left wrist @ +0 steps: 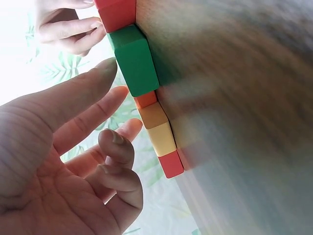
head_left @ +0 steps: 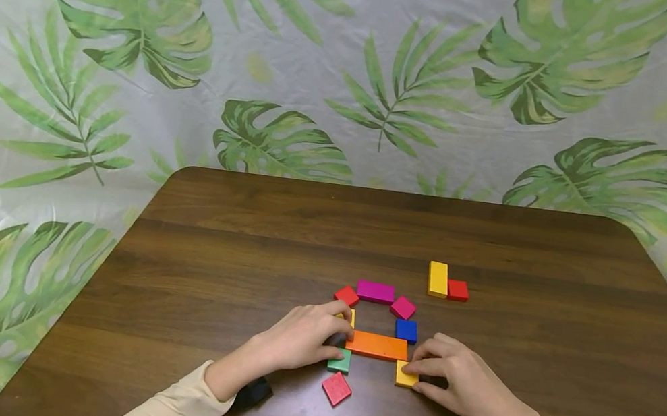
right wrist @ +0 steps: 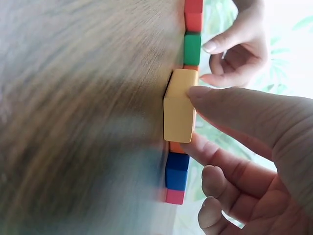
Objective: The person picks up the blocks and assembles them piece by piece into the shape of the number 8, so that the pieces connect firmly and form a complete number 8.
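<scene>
An arch of coloured wooden blocks lies on the dark table. My right hand (head_left: pixel 461 384) pinches a square yellow block (head_left: pixel 405 374) below the right end of a long orange block (head_left: pixel 376 345). My left hand (head_left: pixel 298 336) is over the arch's left side. Its thumb is at a green block (head_left: pixel 339 360) and its fingertips are by the orange block's left end, partly hiding another yellow block (head_left: pixel 352 318). Other fingers of the left hand (left wrist: pixel 73 161) curl loosely in the left wrist view. Below the green block sits a tilted red block (head_left: pixel 337 389).
Along the arch's top are a red block (head_left: pixel 346 295), a magenta block (head_left: pixel 376 292) and a pink block (head_left: pixel 403 307), with a blue block (head_left: pixel 406 331) beneath on the right. Farther back, a tall yellow block (head_left: pixel 438 279) stands beside a red block (head_left: pixel 458 290).
</scene>
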A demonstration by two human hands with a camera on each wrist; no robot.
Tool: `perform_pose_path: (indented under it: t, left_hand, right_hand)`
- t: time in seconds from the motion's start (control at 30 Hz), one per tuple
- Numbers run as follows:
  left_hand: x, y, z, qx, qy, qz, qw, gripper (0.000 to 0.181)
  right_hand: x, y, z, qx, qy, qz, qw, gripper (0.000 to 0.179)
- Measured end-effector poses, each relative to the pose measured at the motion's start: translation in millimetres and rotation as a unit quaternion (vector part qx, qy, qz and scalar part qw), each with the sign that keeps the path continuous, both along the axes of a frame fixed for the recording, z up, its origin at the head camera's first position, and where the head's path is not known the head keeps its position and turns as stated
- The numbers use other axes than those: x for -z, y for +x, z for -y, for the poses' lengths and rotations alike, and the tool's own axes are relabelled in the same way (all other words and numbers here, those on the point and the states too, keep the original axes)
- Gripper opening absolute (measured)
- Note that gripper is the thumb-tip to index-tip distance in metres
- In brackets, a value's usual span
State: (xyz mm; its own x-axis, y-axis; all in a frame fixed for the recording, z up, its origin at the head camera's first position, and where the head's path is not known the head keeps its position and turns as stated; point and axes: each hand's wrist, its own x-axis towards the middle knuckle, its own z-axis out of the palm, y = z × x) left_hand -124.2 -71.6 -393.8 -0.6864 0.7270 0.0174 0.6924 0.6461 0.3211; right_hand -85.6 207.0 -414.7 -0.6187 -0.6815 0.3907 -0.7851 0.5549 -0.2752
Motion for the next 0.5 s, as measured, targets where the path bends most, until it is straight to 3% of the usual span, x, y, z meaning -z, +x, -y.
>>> perform_pose_path:
  t: [0.2,0.4,0.5]
  left_hand:
    - [0.4,-0.9,0.1,-0.003,0.0,0.004,1.0,0.02]
    - [1.2,-0.4,0.1,-0.003,0.001,0.01,0.9999,0.02]
    - [1.4,-0.4,-0.4,-0.003,0.003,0.009,1.0,0.02]
  right_hand:
    - [-0.2,-3.1,-1,-0.005,-0.002,-0.009,0.9999,0.025]
    - [-3.1,-11.3,-7,-0.012,-0.062,-0.048,0.9969,0.011]
    - [-5.4,-20.3,-15,0.018,-0.079,-0.075,0.9939,0.028]
